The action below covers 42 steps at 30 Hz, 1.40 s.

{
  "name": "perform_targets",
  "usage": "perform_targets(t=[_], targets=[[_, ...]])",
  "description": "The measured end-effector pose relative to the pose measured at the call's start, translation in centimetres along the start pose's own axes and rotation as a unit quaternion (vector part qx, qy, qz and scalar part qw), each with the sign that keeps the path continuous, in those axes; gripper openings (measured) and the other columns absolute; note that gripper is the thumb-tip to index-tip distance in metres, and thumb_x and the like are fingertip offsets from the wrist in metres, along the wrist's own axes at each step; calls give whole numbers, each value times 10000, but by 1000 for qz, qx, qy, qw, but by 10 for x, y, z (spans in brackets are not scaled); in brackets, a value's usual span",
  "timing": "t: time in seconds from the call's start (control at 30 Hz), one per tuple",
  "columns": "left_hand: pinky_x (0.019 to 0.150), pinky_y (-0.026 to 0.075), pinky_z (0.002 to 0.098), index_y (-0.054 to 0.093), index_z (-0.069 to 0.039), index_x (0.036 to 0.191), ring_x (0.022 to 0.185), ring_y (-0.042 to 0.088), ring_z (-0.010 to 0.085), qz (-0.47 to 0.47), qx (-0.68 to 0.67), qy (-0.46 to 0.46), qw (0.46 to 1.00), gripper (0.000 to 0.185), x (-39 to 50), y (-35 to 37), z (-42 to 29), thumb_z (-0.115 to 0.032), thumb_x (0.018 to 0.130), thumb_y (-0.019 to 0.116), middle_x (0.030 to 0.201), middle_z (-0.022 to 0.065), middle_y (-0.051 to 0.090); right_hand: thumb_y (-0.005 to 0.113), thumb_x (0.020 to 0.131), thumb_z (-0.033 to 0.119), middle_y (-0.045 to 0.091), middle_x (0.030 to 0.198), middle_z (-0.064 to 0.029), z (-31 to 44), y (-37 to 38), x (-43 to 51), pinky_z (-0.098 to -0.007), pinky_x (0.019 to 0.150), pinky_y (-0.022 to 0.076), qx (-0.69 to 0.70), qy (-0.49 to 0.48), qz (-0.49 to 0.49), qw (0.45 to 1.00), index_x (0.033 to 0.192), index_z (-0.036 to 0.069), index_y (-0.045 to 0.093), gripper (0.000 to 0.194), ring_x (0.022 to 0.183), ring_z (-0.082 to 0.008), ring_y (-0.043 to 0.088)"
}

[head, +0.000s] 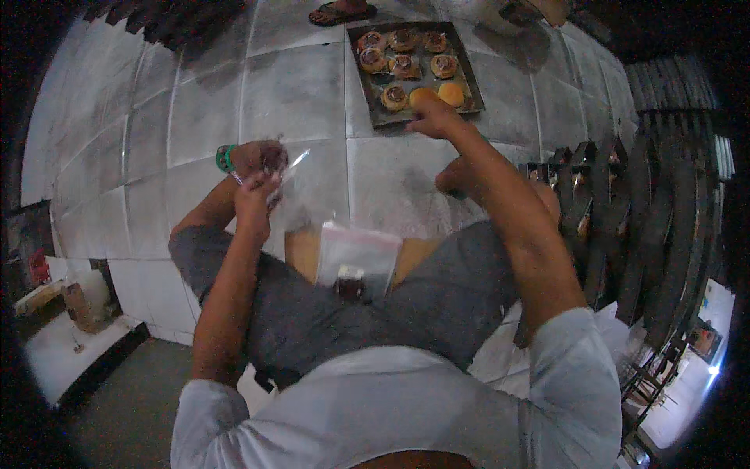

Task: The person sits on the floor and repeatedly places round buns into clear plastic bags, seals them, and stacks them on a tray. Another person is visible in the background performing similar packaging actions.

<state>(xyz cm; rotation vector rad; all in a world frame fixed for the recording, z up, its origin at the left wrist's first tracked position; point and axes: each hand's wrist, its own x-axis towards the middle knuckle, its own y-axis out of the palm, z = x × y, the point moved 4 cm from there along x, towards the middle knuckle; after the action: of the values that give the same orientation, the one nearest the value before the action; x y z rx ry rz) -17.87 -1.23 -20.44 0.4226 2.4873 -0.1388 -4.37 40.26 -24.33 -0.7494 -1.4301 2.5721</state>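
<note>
My left hand (258, 190) is closed around a blurred clear plastic bag (297, 164), beside my left foot. A green band (224, 158) shows near that foot. My right hand (436, 117) reaches over the near edge of a dark baking tray (378, 125), its fingertips on a round yellow bun (422, 95); whether they grip it cannot be told. Another plain bun (451, 94) lies just right of it. Several buns with brown topping (404, 65) fill the rest of the tray, some seemingly in clear wrapping. Clear plastic bags (360, 249) lie between my thighs.
The bags rest on a tan board (302, 252), near a small dark object (350, 284). Grey floor tiles (293, 88) surround the tray. A person's sandalled foot (343, 12) is beyond it. Dark racks or trays (633, 217) holding wrapped items stand on the right. My right foot (451, 179) is below my forearm.
</note>
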Motion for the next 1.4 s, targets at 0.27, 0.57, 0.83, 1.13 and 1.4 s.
perform_targets(t=[0.27, 0.57, 0.83, 1.13, 1.4], targets=[[789, 502, 306, 685, -62, 927, 861, 619, 107, 135, 132, -36, 981, 119, 50, 53, 12, -104, 890, 789, 902, -9, 687, 843, 808, 338, 739, 1003, -130, -279, 106, 139, -439, 785, 566, 32, 237, -154, 959, 1176, -12, 683, 532, 886, -270, 719], [768, 476, 288, 645, -21, 873, 829, 589, 94, 200, 318, -94, 922, 184, 63, 80, 20, -129, 914, 788, 833, 21, 684, 856, 748, 393, 675, 1308, -170, -292, 73, 199, -495, 963, 551, -176, -23, -30, 984, 1270, 101, 677, 624, 1182, -338, 668], [664, 473, 299, 643, -24, 823, 722, 588, 99, 235, 382, -38, 893, 229, 72, 92, 22, -159, 910, 806, 775, 25, 678, 782, 830, 446, 747, 1164, -140, -404, 79, 103, -465, 907, 578, 67, 243, -133, 959, 1219, 114, 706, 517, 1040, -308, 731], [499, 425, 287, 645, -131, 908, 559, 499, 87, 83, -66, -173, 979, 323, 72, 44, 46, -435, 1015, 677, 642, -27, 547, 843, 726, 571, 755, 1095, -154, -140, 51, 73, -441, 867, 577, -41, 27, 33, 998, 1268, 37, 666, 781, 987, -318, 736], [543, 536, 237, 610, -149, 865, 595, 545, 119, 138, -445, -211, 859, 284, -34, 126, -71, -369, 1040, 655, 748, -25, 541, 852, 829, 354, 710, 1185, -155, 191, -136, -217, -408, 929, 581, 408, -53, -326, 851, 1264, -10, 628, 610, 1094, -269, 715]])
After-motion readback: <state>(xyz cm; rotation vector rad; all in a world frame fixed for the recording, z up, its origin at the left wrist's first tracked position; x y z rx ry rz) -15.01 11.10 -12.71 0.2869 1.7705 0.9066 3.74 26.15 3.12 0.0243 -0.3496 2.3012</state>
